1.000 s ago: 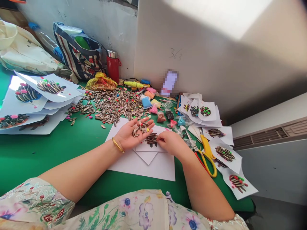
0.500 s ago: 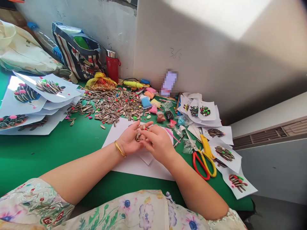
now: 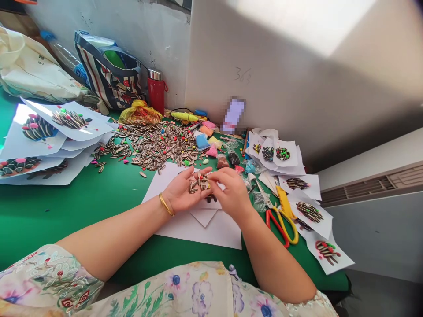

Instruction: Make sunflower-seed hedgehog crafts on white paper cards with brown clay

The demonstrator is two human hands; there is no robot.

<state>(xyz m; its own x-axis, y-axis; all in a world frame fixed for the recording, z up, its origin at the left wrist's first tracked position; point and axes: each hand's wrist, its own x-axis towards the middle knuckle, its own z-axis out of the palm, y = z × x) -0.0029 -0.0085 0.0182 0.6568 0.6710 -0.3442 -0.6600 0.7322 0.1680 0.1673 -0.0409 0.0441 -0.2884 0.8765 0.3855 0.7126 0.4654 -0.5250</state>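
Palm up over the white paper (image 3: 224,233), my left hand (image 3: 183,191) cups a small heap of striped sunflower seeds (image 3: 201,180) with a few red bits among them. My right hand (image 3: 233,193) is at its fingertips, thumb and forefinger pinched together at the edge of the heap; what they pinch is too small to name. Beneath both hands lies a smaller sheet (image 3: 205,216), and dark seeds on it show partly between the hands. A large pile of sunflower seeds (image 3: 165,145), mixed with coloured bits, spreads on the green table behind.
Scissors (image 3: 280,220) and a yellow cutter (image 3: 284,200) lie to the right, beside seed pictures on paper (image 3: 309,211). More seed pictures (image 3: 69,119) are stacked at left. Small bags of coloured clay (image 3: 202,141), a red flask (image 3: 156,92) and a striped bag (image 3: 109,75) stand behind.
My right hand has drawn back to the right from over my left palm, leaving the seeds there more in sight. The left hand stays nearly in place.
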